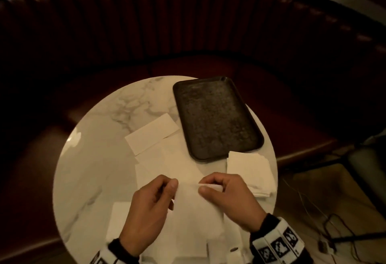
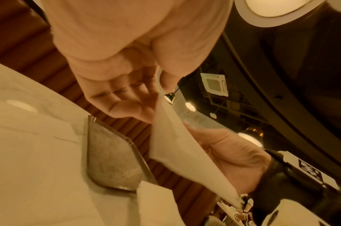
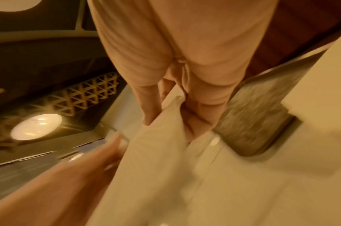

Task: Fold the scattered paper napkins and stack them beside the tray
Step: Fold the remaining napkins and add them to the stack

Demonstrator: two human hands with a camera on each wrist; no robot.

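Note:
Both hands hold one white paper napkin (image 1: 191, 205) above the near side of the round marble table (image 1: 98, 138). My left hand (image 1: 167, 184) pinches its top edge on the left, and my right hand (image 1: 203, 186) pinches the same edge on the right. The napkin (image 2: 177, 149) hangs down from the left hand's fingers (image 2: 127, 107). In the blurred right wrist view the napkin (image 3: 156, 152) runs between thumb and fingers (image 3: 152, 113). A dark rectangular tray (image 1: 215, 117) lies at the back right. A stack of folded napkins (image 1: 248, 171) sits just in front of the tray.
A folded napkin (image 1: 152, 134) lies left of the tray, with more loose napkins (image 1: 163, 163) spread under my hands and one at the near left (image 1: 119, 222). A dark red padded bench (image 1: 188, 23) curves behind the table. Cables (image 1: 334, 228) lie on the floor at right.

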